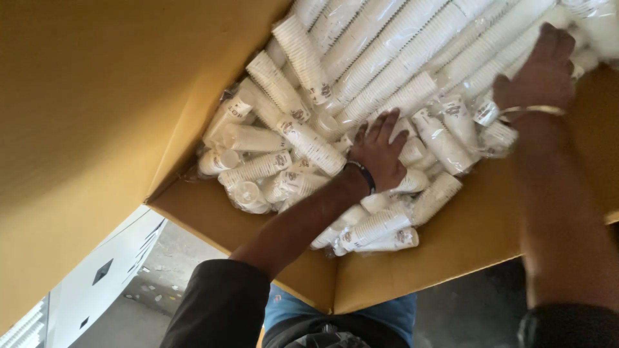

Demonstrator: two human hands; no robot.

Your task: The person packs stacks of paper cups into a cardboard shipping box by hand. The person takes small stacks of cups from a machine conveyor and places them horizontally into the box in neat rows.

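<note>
Left hand [376,154] lies flat, fingers spread, on the stacks of white paper cups [361,84] filling the open cardboard box [451,245]. Right hand [538,71] presses a plastic-wrapped sleeve [496,38]; its finger closure cannot be determined.

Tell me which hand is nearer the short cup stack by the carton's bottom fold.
Left. The left hand rests just above that short cup stack; the right hand is far off, up on the long sleeves.
</note>
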